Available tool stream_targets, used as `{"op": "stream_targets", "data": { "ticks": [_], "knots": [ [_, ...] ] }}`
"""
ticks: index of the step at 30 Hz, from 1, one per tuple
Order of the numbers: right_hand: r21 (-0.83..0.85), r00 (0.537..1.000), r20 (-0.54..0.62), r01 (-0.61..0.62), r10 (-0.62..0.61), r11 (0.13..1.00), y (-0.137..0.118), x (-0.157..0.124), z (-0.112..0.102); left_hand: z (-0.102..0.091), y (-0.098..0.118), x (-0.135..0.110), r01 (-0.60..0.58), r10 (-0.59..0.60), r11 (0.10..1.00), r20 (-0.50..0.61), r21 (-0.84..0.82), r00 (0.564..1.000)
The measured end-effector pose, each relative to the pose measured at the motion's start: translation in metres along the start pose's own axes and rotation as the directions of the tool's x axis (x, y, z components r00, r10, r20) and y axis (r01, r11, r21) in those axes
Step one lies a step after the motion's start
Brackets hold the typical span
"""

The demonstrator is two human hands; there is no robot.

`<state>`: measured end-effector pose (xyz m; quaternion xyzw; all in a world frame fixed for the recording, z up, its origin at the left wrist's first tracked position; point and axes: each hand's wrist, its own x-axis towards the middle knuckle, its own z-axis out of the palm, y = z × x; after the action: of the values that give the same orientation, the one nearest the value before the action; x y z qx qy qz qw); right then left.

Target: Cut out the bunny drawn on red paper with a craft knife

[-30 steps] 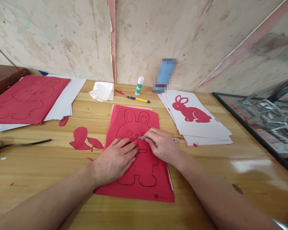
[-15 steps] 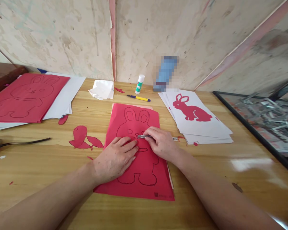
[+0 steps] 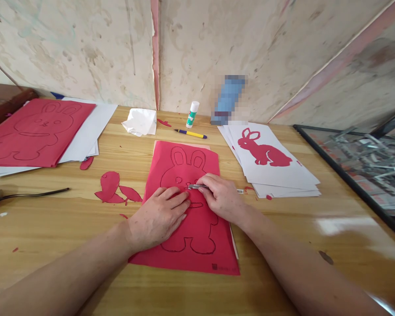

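A red paper sheet [image 3: 184,162] with a rabbit outline drawn in black lies on the wooden table [image 3: 85,219] in front of me. My left hand [image 3: 159,217] lies flat on the sheet, fingers stretched out over the rabbit's body. My right hand [image 3: 222,197] is closed round a thin metal craft knife [image 3: 195,187], whose tip rests on the paper at the rabbit's face, just beyond my left fingertips.
Red paper scraps [image 3: 113,188] lie to the left. Another red rabbit sheet [image 3: 33,131] rests on white paper at far left. A white stack with a red rabbit cut-out [image 3: 266,153] sits to the right. A glue stick [image 3: 192,114], pen [image 3: 190,134] and crumpled tissue [image 3: 140,121] sit by the wall. A dark framed panel [image 3: 358,175] lies at right.
Both hands stay on the red sheet; the knife tip has crept slightly along the rabbit's face. The view has shifted a little.
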<state>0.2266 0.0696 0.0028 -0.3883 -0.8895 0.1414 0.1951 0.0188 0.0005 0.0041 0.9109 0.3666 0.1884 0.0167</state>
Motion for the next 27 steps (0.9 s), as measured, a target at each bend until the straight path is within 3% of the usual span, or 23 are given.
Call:
{"op": "stream_targets", "data": {
  "ticks": [7,15,19,27],
  "knots": [
    [-0.025,1.0,0.001,0.005,-0.005,1.0,-0.0015,-0.0019,-0.0022,0.0003,0.0004,-0.0009,0.002,-0.002,1.0,-0.007,-0.001,1.0],
    [-0.172,1.0,0.006,0.012,-0.011,0.985,-0.005,-0.0038,-0.0044,0.0004,0.0004,-0.0019,0.01,-0.011,1.0,0.018,0.014,1.0],
    [-0.15,1.0,0.0,-0.012,0.012,0.989,-0.0069,-0.0043,-0.0059,0.0002,0.001,-0.0017,0.014,-0.014,1.0,0.026,0.009,1.0],
    [-0.231,0.996,-0.027,0.072,-0.08,0.97,-0.0098,-0.0069,0.0019,0.0,0.0008,-0.0004,0.015,-0.016,1.0,0.039,0.018,0.999]
  ]
}}
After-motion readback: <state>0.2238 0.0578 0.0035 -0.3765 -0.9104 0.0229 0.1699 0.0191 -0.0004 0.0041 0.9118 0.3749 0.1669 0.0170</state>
